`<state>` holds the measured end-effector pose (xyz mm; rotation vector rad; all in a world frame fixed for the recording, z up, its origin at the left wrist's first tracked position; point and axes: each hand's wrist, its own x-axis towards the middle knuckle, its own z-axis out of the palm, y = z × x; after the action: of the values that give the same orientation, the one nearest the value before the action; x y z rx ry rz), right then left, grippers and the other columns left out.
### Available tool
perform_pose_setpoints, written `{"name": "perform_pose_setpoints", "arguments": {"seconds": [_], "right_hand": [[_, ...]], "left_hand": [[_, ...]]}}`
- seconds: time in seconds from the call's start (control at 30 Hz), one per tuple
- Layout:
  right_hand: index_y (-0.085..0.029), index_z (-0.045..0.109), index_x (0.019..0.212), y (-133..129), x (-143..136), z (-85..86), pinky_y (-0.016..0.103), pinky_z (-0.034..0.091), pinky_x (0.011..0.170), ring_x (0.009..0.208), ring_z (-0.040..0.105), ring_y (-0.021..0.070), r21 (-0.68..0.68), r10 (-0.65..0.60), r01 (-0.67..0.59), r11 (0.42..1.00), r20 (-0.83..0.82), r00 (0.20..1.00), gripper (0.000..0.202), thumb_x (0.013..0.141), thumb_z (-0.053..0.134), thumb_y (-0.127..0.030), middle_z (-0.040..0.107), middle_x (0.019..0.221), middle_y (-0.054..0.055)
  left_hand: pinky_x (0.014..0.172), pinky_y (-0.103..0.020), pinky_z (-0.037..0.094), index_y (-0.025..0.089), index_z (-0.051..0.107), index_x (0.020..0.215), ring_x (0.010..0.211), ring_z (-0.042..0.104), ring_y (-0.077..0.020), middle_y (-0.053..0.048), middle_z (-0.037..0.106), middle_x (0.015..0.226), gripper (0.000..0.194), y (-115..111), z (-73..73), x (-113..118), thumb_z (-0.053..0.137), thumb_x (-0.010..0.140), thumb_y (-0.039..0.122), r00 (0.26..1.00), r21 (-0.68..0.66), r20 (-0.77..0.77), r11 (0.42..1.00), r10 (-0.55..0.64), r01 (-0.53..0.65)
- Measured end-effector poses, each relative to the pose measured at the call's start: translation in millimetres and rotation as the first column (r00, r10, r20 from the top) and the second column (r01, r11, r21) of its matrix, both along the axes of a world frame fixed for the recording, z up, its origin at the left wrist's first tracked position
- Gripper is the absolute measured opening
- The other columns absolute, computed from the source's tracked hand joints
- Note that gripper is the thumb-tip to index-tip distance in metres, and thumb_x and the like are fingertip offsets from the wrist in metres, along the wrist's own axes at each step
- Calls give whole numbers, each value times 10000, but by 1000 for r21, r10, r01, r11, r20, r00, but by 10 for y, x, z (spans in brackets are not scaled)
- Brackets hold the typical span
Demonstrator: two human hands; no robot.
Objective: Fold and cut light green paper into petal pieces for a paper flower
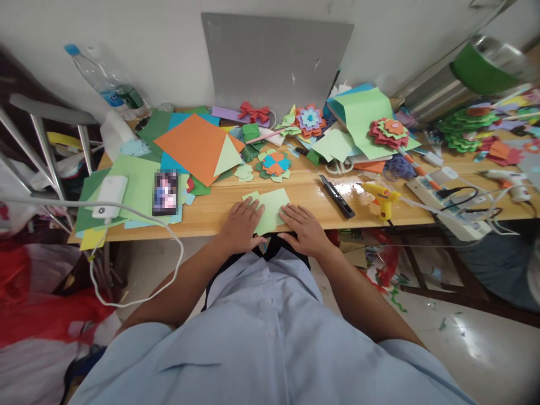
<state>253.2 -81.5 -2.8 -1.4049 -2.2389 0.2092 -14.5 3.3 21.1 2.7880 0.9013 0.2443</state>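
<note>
Head view: pale green paper (273,208), flat at the near edge of the tabletop (202,216), between the two hands. Left hand (242,226): open, palm down, fingers over the paper's left side, thumb spread, nothing gripped. Right hand (307,229): likewise open, fingertips at the right edge. Handling, as judged: light, thin, easily creased, apt to slide; best taken by a corner. To the right: black cutter (336,197), yellow glue gun (385,197).
</note>
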Motion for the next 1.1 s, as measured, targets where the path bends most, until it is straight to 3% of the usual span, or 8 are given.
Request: {"name": "perform_pose_setpoints", "arguments": {"seconds": [0.27,0.4,0.57,0.7,0.8,0.87,0.97,1.1], "right_hand": [[-197,598,1508,-8,8,-86,591,386,1274,1526,489,344,22,-29,29,999,16,999,552,998,672,-396,570,1591,148],[-215,597,1508,-10,6,-128,595,383,1280,1529,487,336,30,-30,30,999,1,1000,539,996,672,-364,577,1588,135],[-213,608,1492,-7,23,-172,610,396,1272,1526,490,342,52,-24,24,998,-5,1000,514,1003,661,-361,588,1577,138],[-227,630,1471,-11,34,-185,620,417,1256,1506,515,345,63,-22,24,998,-37,999,490,998,664,-351,615,1549,140],[-223,674,1415,-31,37,-198,618,424,1253,1474,550,340,95,-15,20,995,-54,998,429,1000,660,-335,659,1498,144],[-234,703,1372,-53,42,-210,614,421,1255,1442,582,328,119,-13,20,993,-55,998,378,1006,649,-311,696,1451,133],[-255,737,1319,-98,59,-228,606,419,1257,1392,626,303,146,3,7,989,-66,998,329,1017,608,-253,732,1397,113],[-300,750,1308,-164,95,-251,605,417,1263,1363,651,277,117,10,4,993,-125,992,360,1017,560,-208,760,1350,81]], "left_hand": [[1203,-568,351,238,763,1243,1441,560,-356,-145,691,1439,293,-158,-83,-164,602,1035,368,989,27,149,1000,-4,0],[1184,-536,350,269,751,1222,1361,621,-292,-76,758,1333,269,-56,-9,-372,541,1054,277,985,42,157,996,76,-83],[1183,-584,327,211,745,1174,1347,597,-331,-113,754,1323,274,206,36,-708,504,1052,255,971,57,60,970,231,-235],[1221,-586,321,185,716,1262,1467,496,-355,-137,635,1516,324,275,19,-881,562,999,296,960,63,31,958,280,-281],[1252,-617,278,185,670,1353,1563,379,-395,-158,522,1624,458,156,63,-818,637,941,381,964,66,77,964,253,-258],[1240,-593,310,203,668,1361,1524,447,-378,-151,579,1572,466,17,99,-686,640,945,412,968,37,152,977,200,-208],[1074,-476,477,214,721,1250,1189,701,-296,-125,777,1222,359,-214,121,-458,575,1013,441,944,-96,249,975,217,-199],[772,-359,508,213,757,981,827,711,-241,-82,759,856,347,-458,93,-288,534,1028,474,877,-296,217,885,430,-361]]}}
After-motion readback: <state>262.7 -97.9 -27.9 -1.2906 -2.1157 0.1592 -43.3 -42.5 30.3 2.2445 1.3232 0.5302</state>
